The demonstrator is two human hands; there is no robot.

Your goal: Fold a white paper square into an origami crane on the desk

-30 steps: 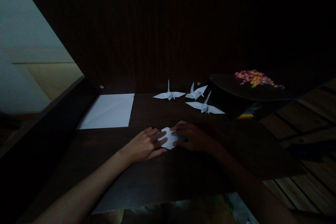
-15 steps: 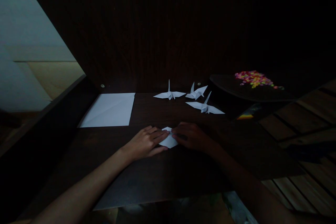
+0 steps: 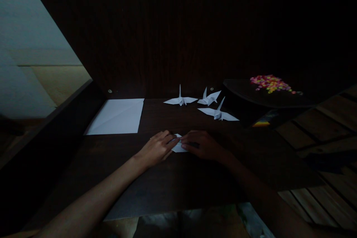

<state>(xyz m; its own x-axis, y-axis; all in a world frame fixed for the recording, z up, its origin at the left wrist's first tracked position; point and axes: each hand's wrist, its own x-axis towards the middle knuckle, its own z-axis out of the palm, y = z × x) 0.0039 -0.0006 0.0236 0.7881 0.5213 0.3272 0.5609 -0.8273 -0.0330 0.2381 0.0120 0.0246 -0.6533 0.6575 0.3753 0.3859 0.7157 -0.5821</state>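
A small folded piece of white paper (image 3: pixel 180 147) lies on the dark wooden table, partly covered by fingers. My left hand (image 3: pixel 156 148) has its closed fingers on the paper's left side. From the right, my right hand (image 3: pixel 202 145) grips the other side, its fingertips almost meeting the left ones. Beyond the hands stand three white paper cranes: one crane (image 3: pixel 182 100) in the middle, a second crane (image 3: pixel 208 99) to its right and a third crane (image 3: pixel 218 113) nearer to me. The exact fold between my fingertips is too small to make out.
Flat white paper sheets (image 3: pixel 115 116) lie at the back left. On a raised dark shelf (image 3: pixel 240 91) at the right sits a heap of small colourful pieces (image 3: pixel 272 83). A dark panel (image 3: pixel 167 37) closes off the back, and a low side board (image 3: pixel 50 134) runs along the left.
The lower point of the folded paper no longer shows; its near edge now looks flat. My left thumb has drawn in under the hand, and both hands remain at the paper.
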